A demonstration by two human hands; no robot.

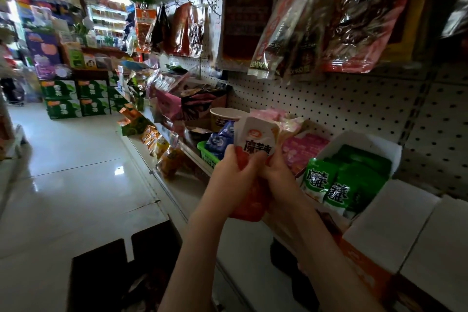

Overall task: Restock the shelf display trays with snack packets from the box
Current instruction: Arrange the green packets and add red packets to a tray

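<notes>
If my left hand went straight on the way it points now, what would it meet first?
Probably the pink packets at the back of the shelf, just beyond the red-and-white packets that the left hand grips. The paper cup sits slightly left of that line. Depth is hard to judge.

One green basket [208, 158]; one paper cup [224, 115]; two label-forward green packets [319, 180].

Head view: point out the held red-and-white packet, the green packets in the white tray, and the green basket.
red-and-white packet [257, 144], head view, on its white upper panel.
green packets [319, 180], head view, on the front packet's face.
green basket [206, 157], head view, on its front wall.
</notes>
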